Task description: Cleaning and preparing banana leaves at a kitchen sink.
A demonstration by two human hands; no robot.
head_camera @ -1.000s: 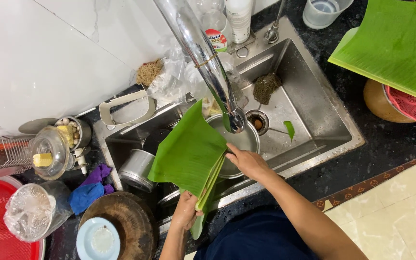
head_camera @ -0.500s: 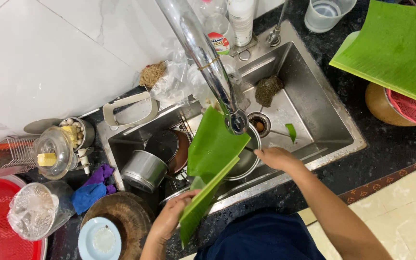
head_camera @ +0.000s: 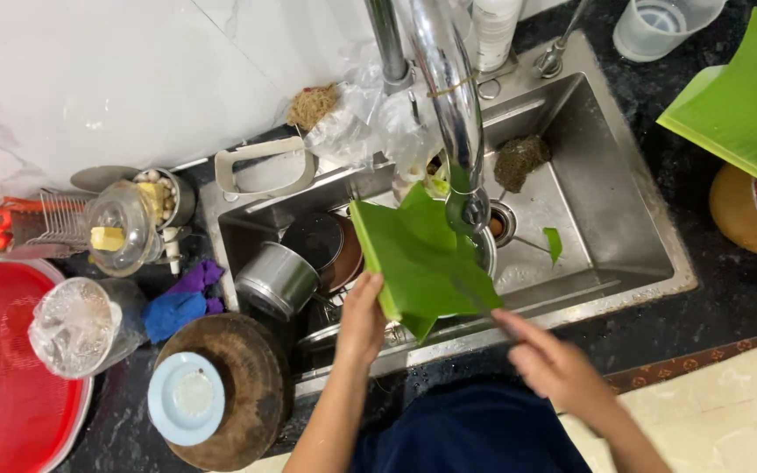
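The left hand (head_camera: 363, 317) pinches the near left edge of a green banana leaf (head_camera: 422, 259) over the steel sink (head_camera: 606, 219), under the tap (head_camera: 453, 105). The right hand (head_camera: 554, 368), fingers spread, hovers just near it.

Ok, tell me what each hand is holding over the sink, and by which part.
The left hand grips the green banana leaf at its near left edge, over the sink. The right hand holds nothing, fingers open beside the leaf.

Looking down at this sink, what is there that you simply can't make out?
- Head view: sink floor beneath the banana leaf is hidden by it.
- Right hand is motion-blurred; its fingers are unclear.
- Left hand: fingertips hidden behind the leaf.
- Whether the tap runs: not visible.
- Second leaf is cut off by the right edge.
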